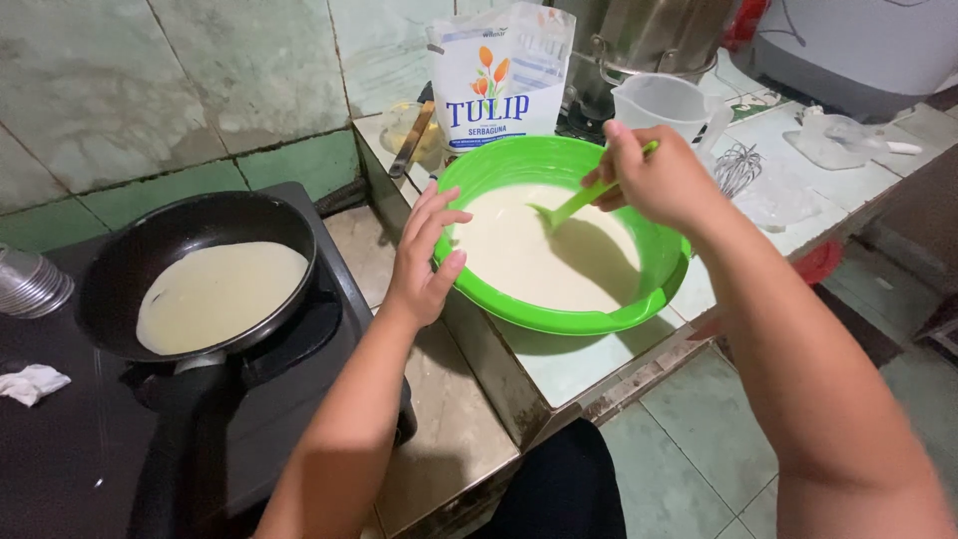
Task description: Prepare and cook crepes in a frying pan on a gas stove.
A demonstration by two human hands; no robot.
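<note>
Tiled counter [589, 364]: right fingers [624, 165] closed around green ladle [579, 200], left fingers [439, 225] spread on bowl [559, 314] rim.

White-blue flour bag [502, 75] upright behind green bowl [559, 160].

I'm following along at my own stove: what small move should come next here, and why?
Probably lift the green ladle with a scoop of batter. The right hand grips its handle, its bowl sits in the batter, and the left hand steadies the green bowl. The black pan already holds a thin layer.
</note>
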